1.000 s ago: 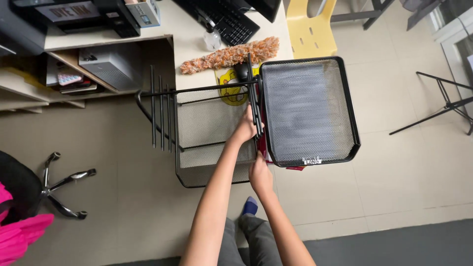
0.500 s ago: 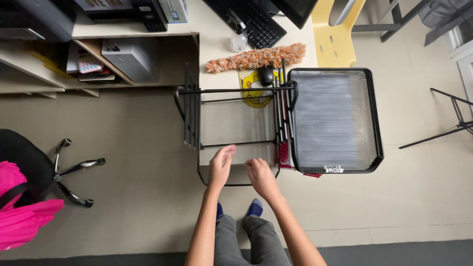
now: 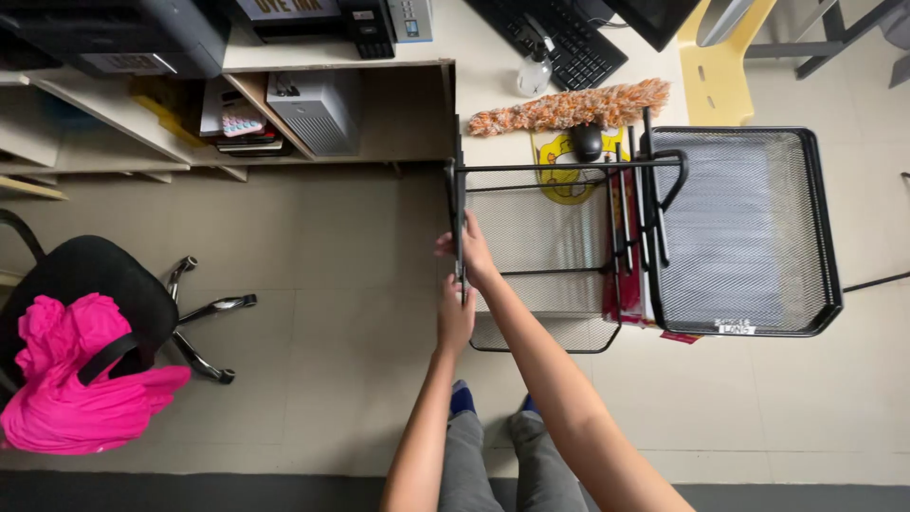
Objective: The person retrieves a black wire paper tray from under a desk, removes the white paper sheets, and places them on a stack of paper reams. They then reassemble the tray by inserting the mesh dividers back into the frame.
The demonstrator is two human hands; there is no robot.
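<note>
Black wire rack (image 3: pixel 531 251): left hand (image 3: pixel 455 318) and right hand (image 3: pixel 474 251) each grip its left upright, fingers pressed around the bar; keeping both grips firm and level should stop it tilting toward the mesh tray (image 3: pixel 744 228).

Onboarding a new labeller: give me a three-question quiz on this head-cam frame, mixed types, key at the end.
1. True or false: both hands grip the left side of the black wire rack.
2. Multiple choice: what lies on the desk just behind the rack? A) an orange fluffy duster B) a pair of scissors C) a coffee mug
3. Short answer: what is draped over the black office chair?

Key:
1. True. The left hand and the right hand both hold the rack's left upright.
2. A, the orange fluffy duster.
3. A bright pink cloth.
</note>
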